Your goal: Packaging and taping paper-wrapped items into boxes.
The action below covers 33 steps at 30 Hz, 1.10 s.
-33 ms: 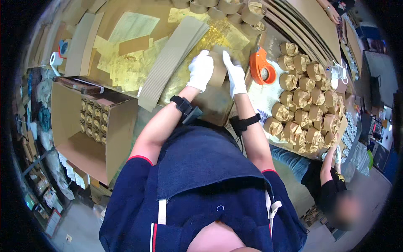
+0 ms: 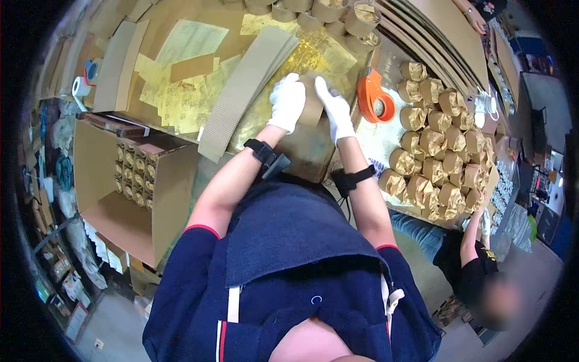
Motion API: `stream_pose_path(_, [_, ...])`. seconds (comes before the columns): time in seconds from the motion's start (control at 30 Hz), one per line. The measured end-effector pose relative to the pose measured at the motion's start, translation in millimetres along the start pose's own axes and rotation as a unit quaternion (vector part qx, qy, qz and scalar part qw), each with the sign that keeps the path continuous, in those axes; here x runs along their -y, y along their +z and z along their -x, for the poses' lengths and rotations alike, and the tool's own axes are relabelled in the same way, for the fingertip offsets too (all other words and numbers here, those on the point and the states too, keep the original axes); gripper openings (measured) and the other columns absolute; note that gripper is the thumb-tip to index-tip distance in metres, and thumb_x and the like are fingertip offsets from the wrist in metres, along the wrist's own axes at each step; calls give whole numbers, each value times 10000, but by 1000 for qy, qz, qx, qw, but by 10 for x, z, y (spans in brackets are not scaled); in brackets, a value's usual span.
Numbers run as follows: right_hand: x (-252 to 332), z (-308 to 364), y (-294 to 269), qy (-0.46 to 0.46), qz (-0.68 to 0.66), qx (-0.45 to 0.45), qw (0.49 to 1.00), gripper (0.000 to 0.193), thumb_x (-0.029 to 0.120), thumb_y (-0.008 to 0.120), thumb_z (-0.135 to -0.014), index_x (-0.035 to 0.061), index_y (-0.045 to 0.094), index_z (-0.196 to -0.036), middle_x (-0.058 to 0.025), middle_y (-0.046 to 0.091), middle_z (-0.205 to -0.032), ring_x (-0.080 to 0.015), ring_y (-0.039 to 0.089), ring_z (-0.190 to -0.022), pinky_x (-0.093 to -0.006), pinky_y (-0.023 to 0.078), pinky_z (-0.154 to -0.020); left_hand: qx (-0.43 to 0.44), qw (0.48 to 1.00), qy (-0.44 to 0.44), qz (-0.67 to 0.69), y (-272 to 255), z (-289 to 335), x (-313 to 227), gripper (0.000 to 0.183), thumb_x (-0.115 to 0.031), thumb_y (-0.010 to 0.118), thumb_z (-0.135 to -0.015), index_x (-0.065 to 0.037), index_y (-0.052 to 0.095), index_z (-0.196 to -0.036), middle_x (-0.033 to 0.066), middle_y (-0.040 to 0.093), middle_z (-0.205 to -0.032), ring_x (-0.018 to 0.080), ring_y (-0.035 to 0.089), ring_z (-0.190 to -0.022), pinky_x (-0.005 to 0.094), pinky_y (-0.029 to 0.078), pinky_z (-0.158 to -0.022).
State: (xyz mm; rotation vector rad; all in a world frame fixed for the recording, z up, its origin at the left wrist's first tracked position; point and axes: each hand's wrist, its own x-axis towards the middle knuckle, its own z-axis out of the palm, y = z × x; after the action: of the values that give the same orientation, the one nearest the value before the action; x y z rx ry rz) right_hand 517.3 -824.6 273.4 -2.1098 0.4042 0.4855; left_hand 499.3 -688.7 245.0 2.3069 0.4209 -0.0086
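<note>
Between my gloved hands, over the work table, is a rolled brown cardboard piece (image 2: 310,110); its underside is hidden. My left hand (image 2: 287,104) is closed against its left side, fingers curled. On its right side presses my right hand (image 2: 335,110), with the fingertips partly hidden. Just left of my hands lie stacked strips of corrugated cardboard (image 2: 246,90), slanting across the table. An orange tape dispenser (image 2: 375,96) rests to the right of my right hand.
Several paper-stuffed cardboard rolls (image 2: 434,142) stand at the right, more along the far edge (image 2: 329,11). An open carton (image 2: 172,199) at left holds packed rolls. Cardboard sheets (image 2: 434,45) lie at far right. A co-worker (image 2: 476,259) is at lower right; another person's hand (image 2: 476,22) shows above.
My right hand has shifted slightly down and right along the cardboard roll, which now looks less blurred. My left hand has barely moved.
</note>
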Motion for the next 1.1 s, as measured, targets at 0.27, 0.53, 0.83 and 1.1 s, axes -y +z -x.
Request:
stream_pose_path(0.27, [-285,79,265,-241,18,-15,970,530,492,527,-982,2,637,-1152,-195,645,-1165,-409,603,-1056,-475,473,-947,254,917,66,300,-418,228,231,585,-273,675,-906,-93,498,-1434,216,606,-1301,319,597,-1181,394,472,-1007])
stream_pose_path(0.53, [184,323,-108,-75,-53,67,994,446,470,594,-964,60,671,-807,-143,647,-757,-316,595,-737,-387,475,-706,56,971,232,-8,-387,406,8,572,-317,698,-872,-66,559,-1367,174,715,-1020,326,679,-944,420,536,-844])
stream_pose_path(0.83, [-245,691,-331,-205,173,64,961,564,607,480,-956,76,651,-873,-192,672,-849,-389,659,-855,-468,509,-778,226,937,266,-3,-594,568,134,838,-459,712,-796,-154,388,-1506,210,549,-1326,377,571,-1156,505,467,-963])
stream_pose_path(1.1, [-172,102,-1153,-112,427,-213,871,667,749,551,-839,114,715,-720,-142,677,-657,-334,684,-603,-479,529,-540,159,966,182,-94,-377,843,-41,804,-484,670,-816,-156,394,-1497,175,533,-1290,363,539,-1158,503,446,-979])
